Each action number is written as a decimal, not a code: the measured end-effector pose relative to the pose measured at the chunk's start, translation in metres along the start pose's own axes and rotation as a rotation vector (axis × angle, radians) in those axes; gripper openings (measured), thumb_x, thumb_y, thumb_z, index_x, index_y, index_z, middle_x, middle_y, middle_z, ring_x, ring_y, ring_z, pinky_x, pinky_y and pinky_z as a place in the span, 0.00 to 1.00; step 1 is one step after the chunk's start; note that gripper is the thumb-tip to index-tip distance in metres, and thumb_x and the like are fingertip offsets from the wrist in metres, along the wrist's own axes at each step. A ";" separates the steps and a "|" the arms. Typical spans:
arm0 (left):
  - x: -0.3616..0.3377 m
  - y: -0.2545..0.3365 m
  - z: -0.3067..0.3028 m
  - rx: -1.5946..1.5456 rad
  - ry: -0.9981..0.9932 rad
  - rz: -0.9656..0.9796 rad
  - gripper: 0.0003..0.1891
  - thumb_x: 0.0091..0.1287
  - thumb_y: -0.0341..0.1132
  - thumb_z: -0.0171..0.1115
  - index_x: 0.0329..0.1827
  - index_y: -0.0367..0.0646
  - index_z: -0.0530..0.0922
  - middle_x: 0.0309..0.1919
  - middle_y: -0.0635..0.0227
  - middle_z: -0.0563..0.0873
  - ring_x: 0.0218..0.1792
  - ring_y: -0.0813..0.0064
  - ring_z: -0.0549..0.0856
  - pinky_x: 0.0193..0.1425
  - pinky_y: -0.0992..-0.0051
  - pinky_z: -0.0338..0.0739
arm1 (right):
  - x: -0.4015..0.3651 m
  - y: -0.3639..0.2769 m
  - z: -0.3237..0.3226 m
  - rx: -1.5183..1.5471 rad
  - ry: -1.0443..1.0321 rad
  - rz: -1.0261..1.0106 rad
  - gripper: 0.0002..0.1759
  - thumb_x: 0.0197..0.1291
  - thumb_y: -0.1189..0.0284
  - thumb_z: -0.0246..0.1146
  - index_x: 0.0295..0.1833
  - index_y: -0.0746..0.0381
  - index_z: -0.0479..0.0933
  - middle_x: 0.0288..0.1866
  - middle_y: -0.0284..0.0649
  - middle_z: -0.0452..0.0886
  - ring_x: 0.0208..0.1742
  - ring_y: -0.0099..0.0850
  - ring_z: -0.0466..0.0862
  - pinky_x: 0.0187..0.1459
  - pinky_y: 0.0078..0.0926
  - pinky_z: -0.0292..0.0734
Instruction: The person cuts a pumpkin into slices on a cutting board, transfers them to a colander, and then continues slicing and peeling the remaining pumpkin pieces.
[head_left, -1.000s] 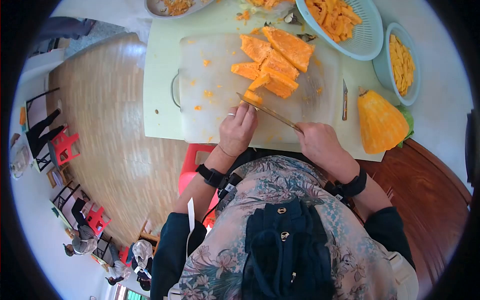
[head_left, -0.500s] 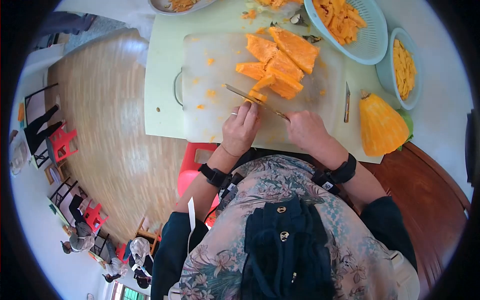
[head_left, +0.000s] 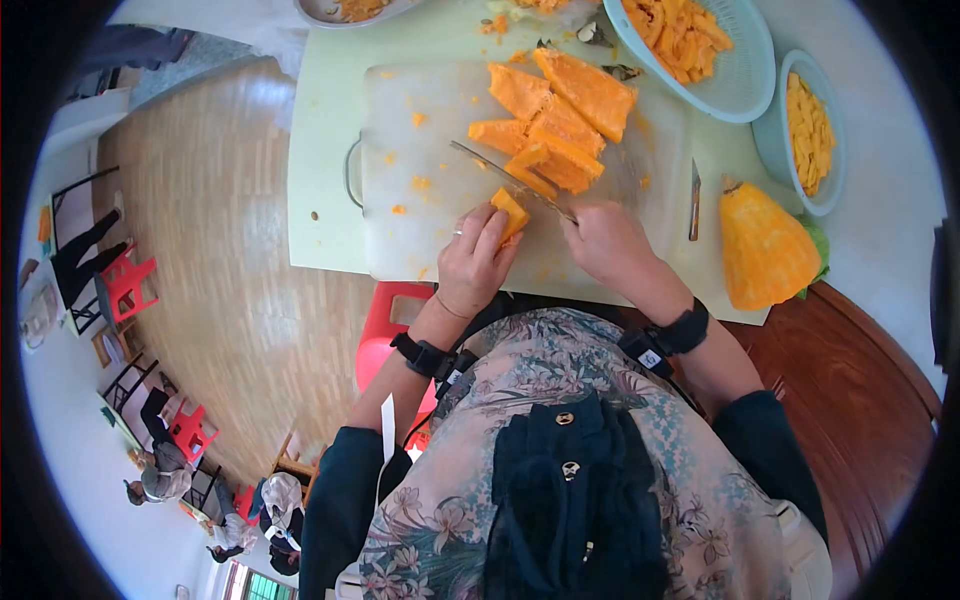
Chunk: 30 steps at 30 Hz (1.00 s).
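My left hand (head_left: 474, 258) is closed on a small orange pumpkin piece (head_left: 511, 212) over the near part of the white cutting board (head_left: 420, 235). In my right hand (head_left: 608, 240) is the handle of a kitchen knife (head_left: 488, 164); its blade points up and left, between the held piece and the other chunks. Just beyond the blade lie several thick pumpkin chunks (head_left: 585, 95), some overlapping. Small orange scraps are scattered over the board. How my fingertips sit on the piece is partly hidden.
A peeled pumpkin half (head_left: 765, 248) and a small knife (head_left: 694, 202) lie right of the board. Beyond them stand a blue colander (head_left: 752, 75) and a blue basket (head_left: 770, 140), both with cut pumpkin. A metal plate (head_left: 320, 12) is at the far left. Red stool (head_left: 372, 345) below.
The pumpkin piece in my left hand has turned and come toward me, away from the knife blade. Both hands have shifted only slightly, and the knife stays in my right hand.
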<state>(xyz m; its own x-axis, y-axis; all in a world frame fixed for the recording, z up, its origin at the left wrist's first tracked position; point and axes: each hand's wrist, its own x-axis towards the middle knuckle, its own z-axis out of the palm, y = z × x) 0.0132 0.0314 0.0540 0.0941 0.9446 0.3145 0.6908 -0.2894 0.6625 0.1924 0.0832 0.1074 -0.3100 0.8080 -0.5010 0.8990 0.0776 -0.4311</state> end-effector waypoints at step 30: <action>0.004 0.000 0.007 0.122 0.037 0.050 0.11 0.45 0.23 0.64 0.32 0.39 0.74 0.30 0.62 0.77 0.31 0.63 0.80 0.30 0.71 0.77 | -0.063 -0.003 -0.006 -0.007 0.043 -0.036 0.07 0.50 0.77 0.53 0.30 0.69 0.75 0.23 0.55 0.78 0.27 0.52 0.80 0.32 0.46 0.75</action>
<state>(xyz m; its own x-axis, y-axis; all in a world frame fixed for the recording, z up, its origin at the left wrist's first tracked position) 0.0191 0.0361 0.0503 0.1058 0.9224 0.3714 0.7684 -0.3129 0.5582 0.2112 0.0354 0.1446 -0.3290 0.8289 -0.4524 0.8895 0.1111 -0.4432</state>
